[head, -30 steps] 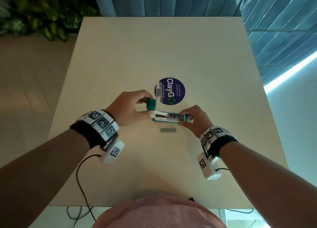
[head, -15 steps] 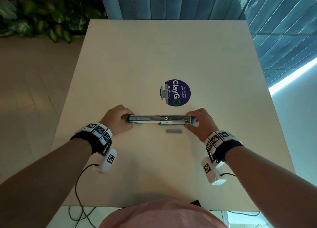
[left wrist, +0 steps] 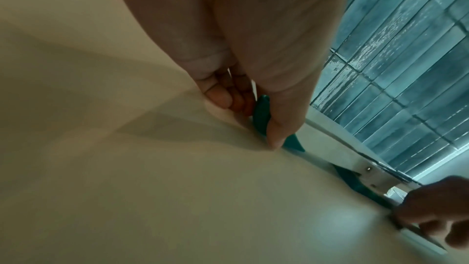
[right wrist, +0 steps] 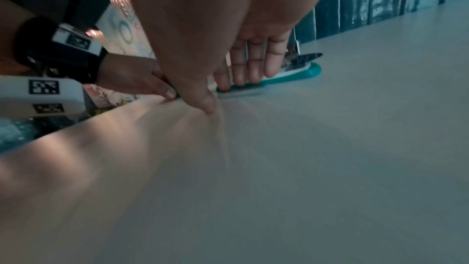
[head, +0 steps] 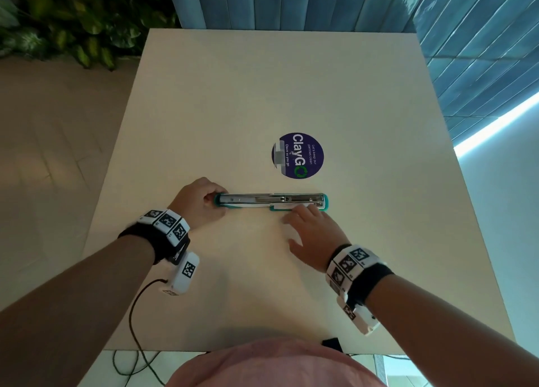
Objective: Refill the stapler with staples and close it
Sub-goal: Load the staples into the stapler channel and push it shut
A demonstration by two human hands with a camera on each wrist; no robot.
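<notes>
While the table carries everything, we start there: beige top, round blue sticker just right of its middle. Teal stapler lies folded fully flat, lengthwise left-right, just nearer our edge than the sticker, metal rails facing up. Our left hand is clamped on the stapler's left end, thumb against the teal tip, other fingers curled in. Our right hand is spread, fingers straight and together, fingertips resting against the near side of the stapler's right half, thumb down on the table. Staple strip: hidden under the right hand, can't tell where it sits.
</notes>
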